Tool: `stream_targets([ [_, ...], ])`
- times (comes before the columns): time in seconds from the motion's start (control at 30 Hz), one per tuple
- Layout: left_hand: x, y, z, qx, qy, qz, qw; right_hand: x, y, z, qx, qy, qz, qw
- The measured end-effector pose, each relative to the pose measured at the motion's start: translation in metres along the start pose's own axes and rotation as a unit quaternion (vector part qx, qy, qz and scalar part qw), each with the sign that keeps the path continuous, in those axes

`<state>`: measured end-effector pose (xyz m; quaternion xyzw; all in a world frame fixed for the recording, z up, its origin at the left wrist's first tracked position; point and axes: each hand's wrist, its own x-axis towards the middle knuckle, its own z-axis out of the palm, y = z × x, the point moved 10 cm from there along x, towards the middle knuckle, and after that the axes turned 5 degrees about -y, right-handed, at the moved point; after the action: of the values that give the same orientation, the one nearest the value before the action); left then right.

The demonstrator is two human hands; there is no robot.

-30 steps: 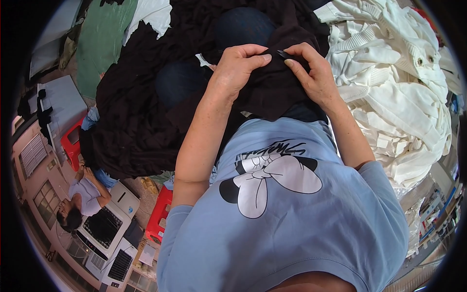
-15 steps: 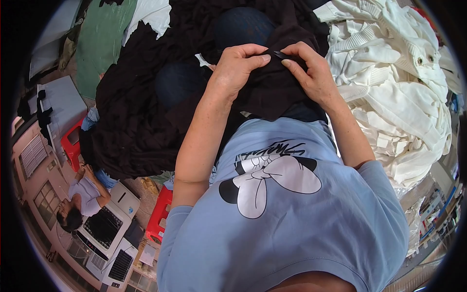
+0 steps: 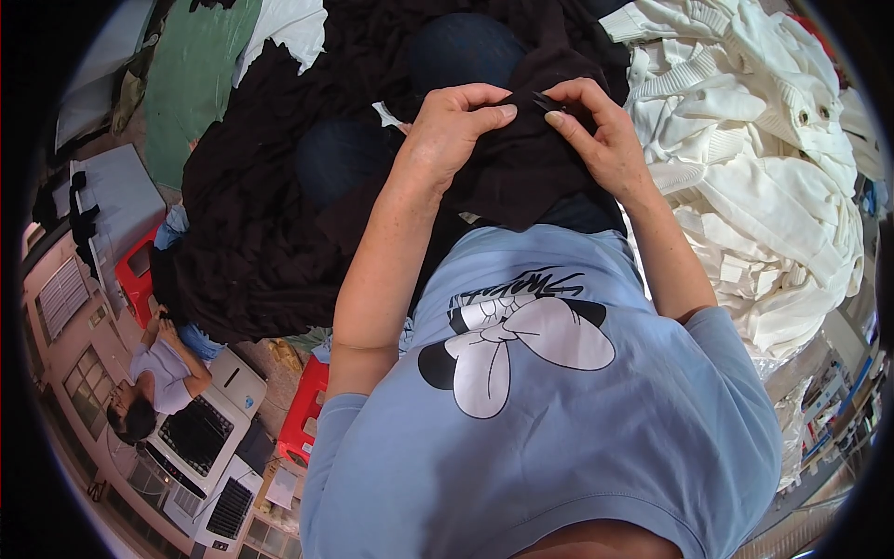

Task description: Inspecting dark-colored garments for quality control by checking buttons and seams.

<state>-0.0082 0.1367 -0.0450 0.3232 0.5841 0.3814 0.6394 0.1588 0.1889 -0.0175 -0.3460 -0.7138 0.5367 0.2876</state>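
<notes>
Dark brown-black knit cloth [image 3: 507,177] lies across my lap. My left hand [image 3: 452,126] pinches a bit of it between thumb and forefinger. Just to the right, my right hand [image 3: 601,135] holds small dark thread snips [image 3: 542,100] between thumb and fingers, mostly hidden by the hand. Their narrow tips point left, toward the cloth at my left fingertips. A small gap separates the two hands. Whether the blades touch the cloth I cannot tell.
White knitted garments [image 3: 745,205] are heaped at my right. More dark cloth [image 3: 242,242] spreads to the left. Red stools [image 3: 304,410] stand on the left, near a white machine [image 3: 209,429]. Another person [image 3: 163,377] sits farther left.
My right hand has shifted slightly right, away from the left, and the snips' tips show more clearly. My left hand keeps its pinch on the cloth.
</notes>
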Motion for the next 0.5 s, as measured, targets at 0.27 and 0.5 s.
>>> stream_targets([
  [0.27,-0.0012,0.0018,0.0019,0.002,-0.003,-0.001,1.0,0.0005,-0.0035,0.0048,-0.079,-0.015,-0.008,0.997],
  [0.5,0.0008,-0.0027,-0.0008,0.008,0.008,-0.001,1.0,0.0011,-0.0002,0.0055,-0.047,-0.023,-0.006,0.999],
])
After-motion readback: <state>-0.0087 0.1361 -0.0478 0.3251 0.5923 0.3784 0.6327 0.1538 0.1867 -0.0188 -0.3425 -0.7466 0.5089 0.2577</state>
